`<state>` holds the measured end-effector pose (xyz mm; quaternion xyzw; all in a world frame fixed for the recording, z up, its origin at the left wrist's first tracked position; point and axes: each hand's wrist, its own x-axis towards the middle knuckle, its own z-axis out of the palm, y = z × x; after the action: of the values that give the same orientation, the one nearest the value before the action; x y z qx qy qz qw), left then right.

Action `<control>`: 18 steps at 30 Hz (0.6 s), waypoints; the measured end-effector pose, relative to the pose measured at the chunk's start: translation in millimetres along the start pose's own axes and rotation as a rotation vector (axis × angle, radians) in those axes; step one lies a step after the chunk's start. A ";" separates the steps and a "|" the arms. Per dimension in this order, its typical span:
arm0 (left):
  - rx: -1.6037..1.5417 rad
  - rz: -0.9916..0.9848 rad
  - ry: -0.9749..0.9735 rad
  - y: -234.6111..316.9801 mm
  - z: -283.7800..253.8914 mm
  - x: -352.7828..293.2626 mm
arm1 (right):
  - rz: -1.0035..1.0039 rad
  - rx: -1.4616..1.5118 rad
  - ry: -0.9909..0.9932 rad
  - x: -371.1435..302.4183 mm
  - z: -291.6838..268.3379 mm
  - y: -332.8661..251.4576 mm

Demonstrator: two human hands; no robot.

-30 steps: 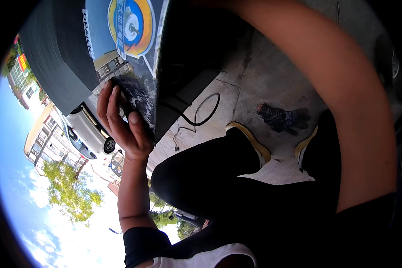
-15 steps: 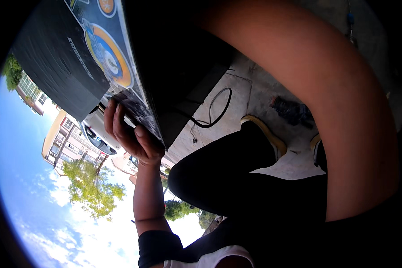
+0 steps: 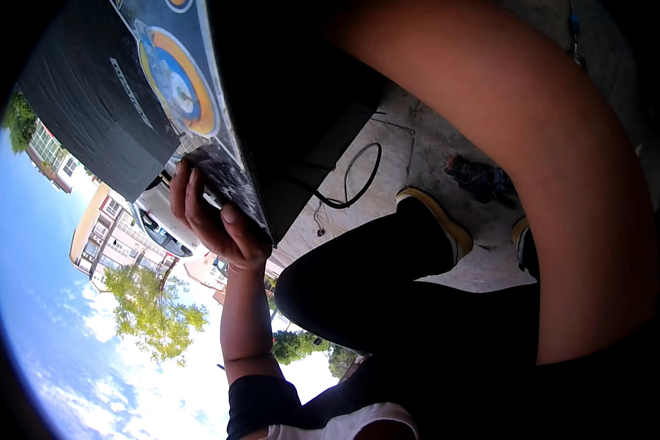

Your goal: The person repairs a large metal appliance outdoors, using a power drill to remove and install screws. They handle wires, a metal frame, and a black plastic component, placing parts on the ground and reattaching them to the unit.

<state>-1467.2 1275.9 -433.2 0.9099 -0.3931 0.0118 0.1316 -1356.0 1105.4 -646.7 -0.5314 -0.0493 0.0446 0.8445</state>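
My left hand (image 3: 211,218) is closed around the lower corner of a stickered panel (image 3: 231,176), fingers on the outer face and thumb nearer me. That face carries a round yellow, white and blue sticker (image 3: 180,84) and a dark, speckled patch beside my fingers. Behind the edge, the panel's inner side is in deep shadow. My right arm (image 3: 506,125) arches across the upper right and runs into that darkness, so my right hand is hidden.
A dark grey sheet (image 3: 88,95) hangs past the panel. On the concrete floor (image 3: 396,136) lie a black cable loop (image 3: 378,165) and a dark crumpled item (image 3: 480,180). My bent leg and shoe (image 3: 444,231) are close below. A white car (image 3: 158,220) stands outside.
The view has shifted very slightly. My left hand keeps its place on the panel's corner, and my right arm stays arched.
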 end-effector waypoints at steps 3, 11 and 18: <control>0.005 0.002 0.005 0.0 0.2 0.8 | 0.004 0.005 -0.012 -3.6 0.7 -0.9; -0.029 0.013 0.034 -1.7 2.9 -0.4 | 0.025 0.030 -0.050 -8.7 5.4 -2.4; 0.060 0.033 -0.009 0.3 -2.7 1.6 | 0.036 0.047 -0.081 -5.9 9.8 -1.4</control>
<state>-1466.1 1275.2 -430.4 0.9070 -0.4080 0.0216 0.1024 -1363.1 1112.8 -641.4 -0.5098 -0.0730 0.0824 0.8532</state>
